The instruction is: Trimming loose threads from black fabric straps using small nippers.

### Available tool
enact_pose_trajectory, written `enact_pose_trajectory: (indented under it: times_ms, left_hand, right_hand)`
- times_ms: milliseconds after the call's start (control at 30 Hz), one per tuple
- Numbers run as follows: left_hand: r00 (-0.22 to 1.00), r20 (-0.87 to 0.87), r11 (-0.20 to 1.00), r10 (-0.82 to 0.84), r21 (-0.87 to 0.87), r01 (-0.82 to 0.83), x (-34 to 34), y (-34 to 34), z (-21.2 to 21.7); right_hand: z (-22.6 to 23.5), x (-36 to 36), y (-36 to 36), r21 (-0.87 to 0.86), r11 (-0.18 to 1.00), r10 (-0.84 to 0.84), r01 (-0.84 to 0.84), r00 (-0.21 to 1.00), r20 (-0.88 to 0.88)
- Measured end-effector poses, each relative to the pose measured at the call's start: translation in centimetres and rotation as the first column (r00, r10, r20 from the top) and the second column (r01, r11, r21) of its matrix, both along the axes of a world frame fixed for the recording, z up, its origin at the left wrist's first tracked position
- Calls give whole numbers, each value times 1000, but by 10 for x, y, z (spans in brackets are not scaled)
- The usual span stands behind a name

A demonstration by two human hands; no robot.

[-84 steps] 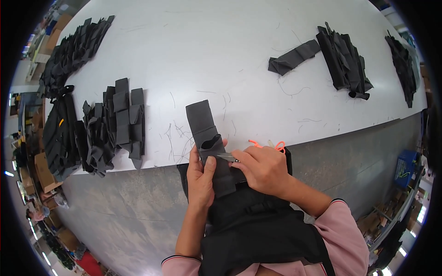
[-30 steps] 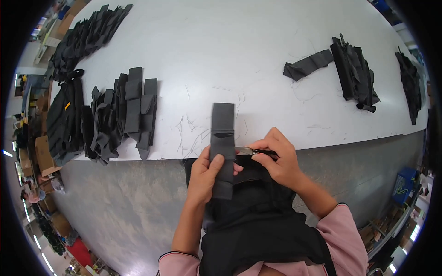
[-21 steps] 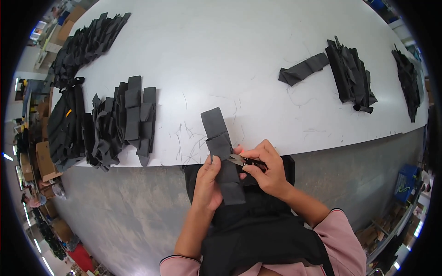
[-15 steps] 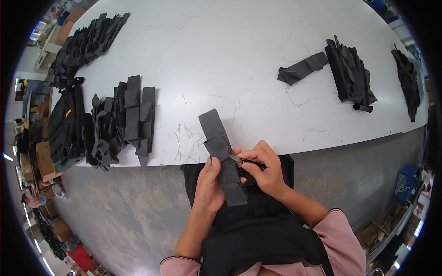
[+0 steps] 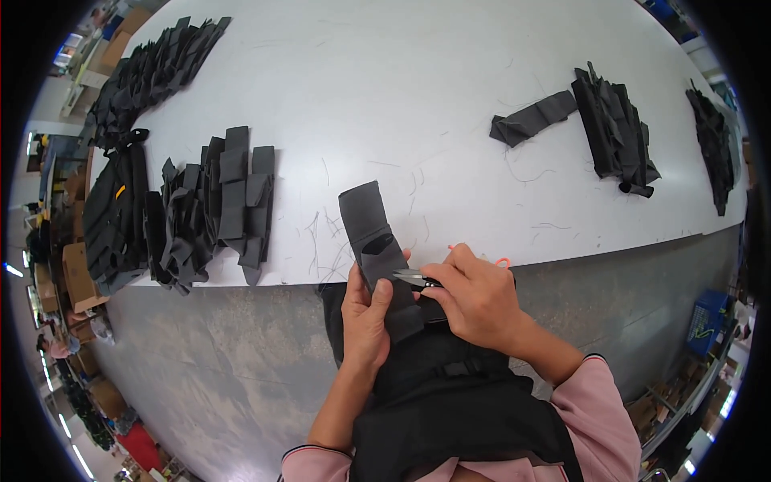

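My left hand (image 5: 367, 323) is closed on a dark grey fabric strip (image 5: 365, 210) with a folded, pocket-like flap. The thumb lies on top and the fingers curl behind the cloth. The strip is held tilted over the table's near edge, its lower end above my black apron. In my right hand (image 5: 479, 301) is a pair of thread snips (image 5: 409, 275), pinched between thumb and fingers. Their metal blades point left and lie at the right edge of the strip. An orange loop (image 5: 503, 263) shows behind the knuckles; my hand hides most of the handle.
Stacked grey fabric strips (image 5: 234, 189) and a black bag (image 5: 117, 217) are on the left of the white table (image 5: 385, 96); another strip pile (image 5: 162, 76) sits behind. A single strip (image 5: 534, 118) and a bundle (image 5: 614, 128) lie right. Loose threads (image 5: 321, 245) litter the near side.
The strip has turned slightly and shifted, its flap now gaping more. My right hand has rolled over, back upward, bringing the orange loop into sight. The blades stay beside the strip.
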State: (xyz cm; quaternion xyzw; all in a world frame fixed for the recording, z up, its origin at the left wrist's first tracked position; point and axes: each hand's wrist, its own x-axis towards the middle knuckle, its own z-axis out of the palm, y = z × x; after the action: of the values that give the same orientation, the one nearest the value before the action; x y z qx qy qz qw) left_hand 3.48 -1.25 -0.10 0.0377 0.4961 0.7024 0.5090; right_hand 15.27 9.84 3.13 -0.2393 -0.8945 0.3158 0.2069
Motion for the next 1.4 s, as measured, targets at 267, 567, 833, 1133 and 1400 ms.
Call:
enact_pose_trajectory:
  times_ms: [267,567,833,1133,1400]
  left_hand:
    - [996,88,999,-24,38,21,-2,-1,-3]
    - [999,47,1000,-19,12,18,-2,-1,-2]
    - [953,304,1000,-4,-21,11,-27,6,-20]
    - [958,280,998,62,-45,-51,-43,16,-13]
    - [963,268,999,-30,-7,34,-44,15,-7]
  right_hand:
    - [-12,2,0,-64,994,-92,89,995,-44]
    - [-8,-1,-1,-31,999,-17,17,1000,-18]
    - [-30,-1,0,-387,919,-118,81,990,-72]
    - [-19,23,-13,-285,954,90,-90,996,-13]
    - [-24,16,-2,-196,955,238,-225,970,48]
